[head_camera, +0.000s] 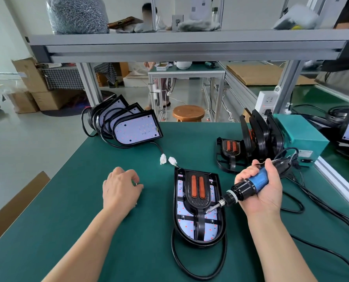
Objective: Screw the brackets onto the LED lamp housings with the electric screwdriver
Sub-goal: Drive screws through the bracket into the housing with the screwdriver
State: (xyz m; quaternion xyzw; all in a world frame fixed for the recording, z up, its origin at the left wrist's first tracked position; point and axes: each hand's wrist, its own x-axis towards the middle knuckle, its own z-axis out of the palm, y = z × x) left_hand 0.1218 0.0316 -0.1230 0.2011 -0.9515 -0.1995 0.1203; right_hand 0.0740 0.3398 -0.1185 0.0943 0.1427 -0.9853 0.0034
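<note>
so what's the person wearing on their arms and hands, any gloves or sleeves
No gloves on the left hand or the right hand. Both forearms are bare, no sleeves in view, and neither wrist shows a watch or band. A tiny metallic glint by the left hand is too small to identify.

The table (84,220) has a green top. In the middle a lamp (189,228) lies flat, open side up, and its black cord (173,245) loops on the green at the near end. Two white plugs (163,159) lie just behind it. At the back left, a few lamps (137,130) lean in a row. At the back right, more lamps (259,133) stand on edge. One small lamp (229,149) lies in front of them, and a green box (303,135) sits beside them.
</note>
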